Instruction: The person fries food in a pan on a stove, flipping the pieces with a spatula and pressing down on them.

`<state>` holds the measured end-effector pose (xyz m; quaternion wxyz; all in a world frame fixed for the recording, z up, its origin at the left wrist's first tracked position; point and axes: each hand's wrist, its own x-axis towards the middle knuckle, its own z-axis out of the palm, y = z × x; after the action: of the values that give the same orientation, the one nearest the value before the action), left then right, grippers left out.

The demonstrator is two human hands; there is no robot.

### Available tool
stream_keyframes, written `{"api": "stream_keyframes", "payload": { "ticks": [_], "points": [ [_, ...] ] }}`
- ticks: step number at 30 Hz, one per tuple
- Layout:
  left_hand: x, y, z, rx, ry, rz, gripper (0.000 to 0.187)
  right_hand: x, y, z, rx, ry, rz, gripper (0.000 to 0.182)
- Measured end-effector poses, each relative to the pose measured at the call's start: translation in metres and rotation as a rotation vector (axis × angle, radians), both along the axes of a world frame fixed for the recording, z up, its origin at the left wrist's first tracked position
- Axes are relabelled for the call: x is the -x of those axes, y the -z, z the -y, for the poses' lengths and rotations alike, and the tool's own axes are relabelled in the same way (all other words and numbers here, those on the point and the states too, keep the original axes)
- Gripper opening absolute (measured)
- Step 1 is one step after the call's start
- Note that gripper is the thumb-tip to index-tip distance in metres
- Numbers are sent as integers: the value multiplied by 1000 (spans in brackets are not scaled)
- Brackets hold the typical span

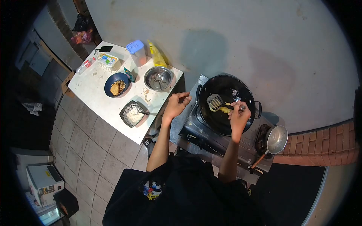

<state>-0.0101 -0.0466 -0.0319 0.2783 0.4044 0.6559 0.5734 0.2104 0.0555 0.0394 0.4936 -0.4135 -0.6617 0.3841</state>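
Observation:
My right hand (238, 117) is closed round the handle of a slotted spatula (215, 102), over a large black wok (215, 122). The spatula's head is inside the wok, next to a yellowish piece of food (225, 109). Shiny bright spots show in the wok beyond my right hand. To the left of the wok's side handle, my left hand (175, 106) hovers in the air, fingers loosely bent and apart, with nothing visible in them. The wok sits on a metal gas stove (211, 140).
On the white table (117, 109) at left stand a blue bowl (107, 83) of fried food, a square bowl (123, 113) of white flour, a steel bowl (147, 77), a lidded container (136, 48) and a yellow packet (157, 56). A small saucepan (278, 140) rests on the stove's right side.

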Motion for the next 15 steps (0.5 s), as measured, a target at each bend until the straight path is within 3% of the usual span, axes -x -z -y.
{"api": "stream_keyframes", "payload": {
  "ticks": [5, 9, 15],
  "points": [
    [6, 0, -1, 11, -3, 8, 36, -3, -6, -2, 33, -15, -131, 29],
    [6, -8, -1, 67, -20, 87, 36, -6, -4, -7, 8, -10, -57, 28],
    [-1, -3, -8, -25, -40, -1, 35, -3, 4, -13, -8, -19, 0, 29]
  ]
}}
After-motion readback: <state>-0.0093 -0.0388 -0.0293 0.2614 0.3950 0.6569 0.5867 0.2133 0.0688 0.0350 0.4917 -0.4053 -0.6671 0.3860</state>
